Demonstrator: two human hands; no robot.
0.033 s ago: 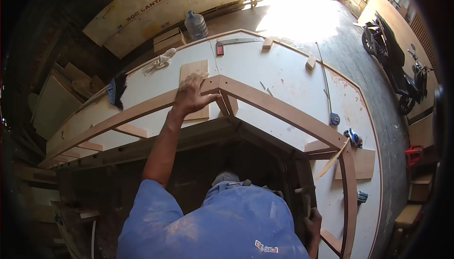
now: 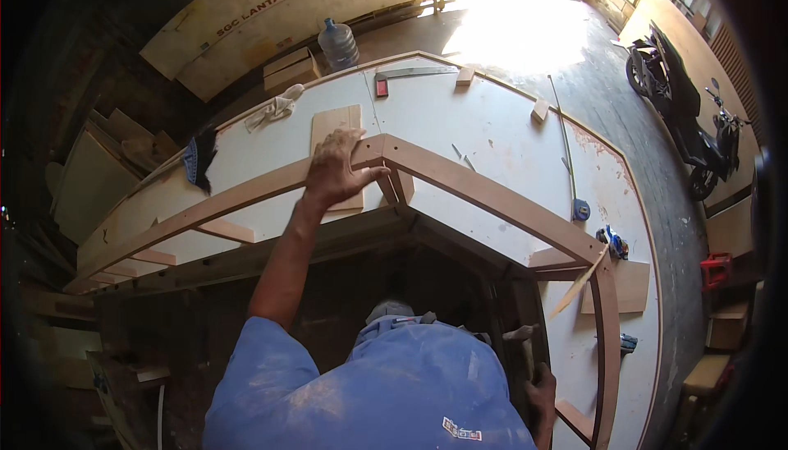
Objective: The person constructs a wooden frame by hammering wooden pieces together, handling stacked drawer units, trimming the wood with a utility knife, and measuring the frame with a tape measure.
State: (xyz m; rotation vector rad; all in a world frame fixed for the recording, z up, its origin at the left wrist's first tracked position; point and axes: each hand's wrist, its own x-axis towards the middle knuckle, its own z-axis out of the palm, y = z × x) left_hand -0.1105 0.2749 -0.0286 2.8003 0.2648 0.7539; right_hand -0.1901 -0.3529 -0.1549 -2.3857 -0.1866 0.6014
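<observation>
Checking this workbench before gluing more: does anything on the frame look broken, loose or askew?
One thing stands out: a thin pale wood sliver sticks out at a slant from the right corner of the curved wooden frame, like a splinter or loose strip. The left hand rests flat on the frame's top rail; the right hand is low, mostly hidden.

A large white worktable (image 2: pixel 509 134) carries a curved wooden frame (image 2: pixel 492 195), a small plywood board (image 2: pixel 332 126), a crumpled rag (image 2: pixel 275 109), a dark brush (image 2: pixel 197 158), wood blocks (image 2: pixel 539 110) and a long metal ruler (image 2: pixel 565 142).
</observation>
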